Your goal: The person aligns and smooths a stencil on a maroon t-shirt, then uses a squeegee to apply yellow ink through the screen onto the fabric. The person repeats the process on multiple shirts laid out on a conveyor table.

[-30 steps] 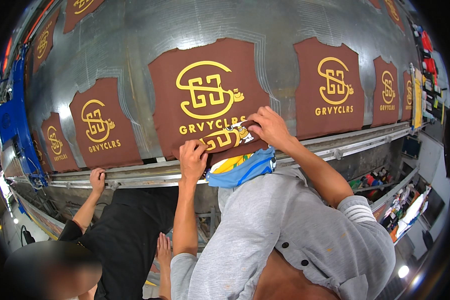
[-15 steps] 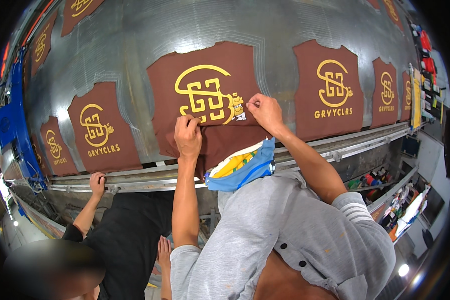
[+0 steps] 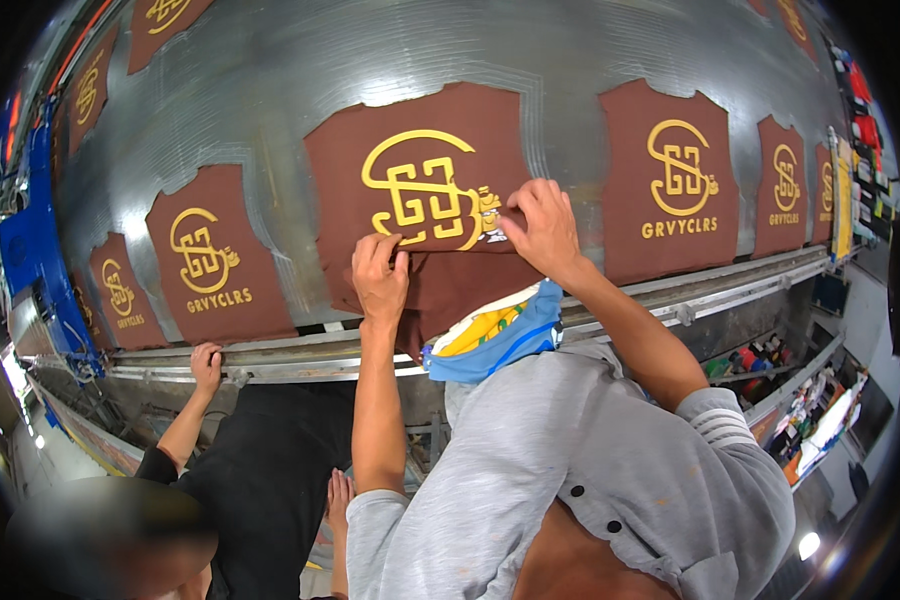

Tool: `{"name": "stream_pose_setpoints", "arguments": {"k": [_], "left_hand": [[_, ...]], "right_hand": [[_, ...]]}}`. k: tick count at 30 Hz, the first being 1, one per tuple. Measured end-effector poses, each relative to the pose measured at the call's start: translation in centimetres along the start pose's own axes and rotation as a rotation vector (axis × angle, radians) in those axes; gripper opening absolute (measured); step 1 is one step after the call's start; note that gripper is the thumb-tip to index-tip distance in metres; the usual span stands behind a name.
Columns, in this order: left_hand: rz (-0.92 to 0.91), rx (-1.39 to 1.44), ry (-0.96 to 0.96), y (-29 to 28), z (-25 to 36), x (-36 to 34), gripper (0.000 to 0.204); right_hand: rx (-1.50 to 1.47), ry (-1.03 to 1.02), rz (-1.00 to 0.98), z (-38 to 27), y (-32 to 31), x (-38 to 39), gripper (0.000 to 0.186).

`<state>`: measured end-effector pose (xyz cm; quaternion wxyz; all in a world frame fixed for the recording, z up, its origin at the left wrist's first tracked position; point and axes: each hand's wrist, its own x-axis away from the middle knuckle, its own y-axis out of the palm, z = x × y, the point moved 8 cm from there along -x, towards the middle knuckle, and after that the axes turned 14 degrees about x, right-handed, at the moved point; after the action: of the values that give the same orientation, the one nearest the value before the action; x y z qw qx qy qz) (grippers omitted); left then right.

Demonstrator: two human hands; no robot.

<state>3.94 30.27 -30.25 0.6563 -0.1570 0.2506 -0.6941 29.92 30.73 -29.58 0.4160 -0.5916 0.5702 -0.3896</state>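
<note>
A brown fabric shirt panel [image 3: 345, 165] with a yellow lettered design and a small white and yellow figure lies in front of me. Its lower part is folded up and hangs over the table's near edge. My left hand [image 3: 381, 275] has thumb and fingers closed on the fold, just below the design. Beside the small figure, my right hand [image 3: 548, 228] is bent with fingertips drawn together; what they hold, if anything, is hidden. Below the fold, a blue waist pouch [image 3: 500, 345] at my waist gapes, with yellow and white material inside.
Similar printed panels lie on the grey table [image 3: 570, 60], one brown panel [image 3: 667, 180] to the right and another brown panel [image 3: 215, 250] to the left. A metal rail [image 3: 750, 270] runs along the near edge. At left, a co-worker's hand [image 3: 206, 368] rests on it.
My right hand has shifted slightly, its fingers more bent over the panel's right side by the figure. My left hand stays at the fold. The whole view has drifted a little.
</note>
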Motion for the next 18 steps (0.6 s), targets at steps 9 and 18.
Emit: {"name": "stream_pose_setpoints", "arguments": {"k": [9,18], "left_hand": [[-0.258,0.101,-0.055,-1.5,1.1,1.6,0.016],[-0.063,0.031,-0.237,-1.2,-0.8,3.8,0.016]], "right_hand": [[-0.03,-0.345,-0.149,-4.1,1.0,2.1,0.013],[-0.058,-0.267,-0.178,-3.6,1.4,2.9,0.016]]}}
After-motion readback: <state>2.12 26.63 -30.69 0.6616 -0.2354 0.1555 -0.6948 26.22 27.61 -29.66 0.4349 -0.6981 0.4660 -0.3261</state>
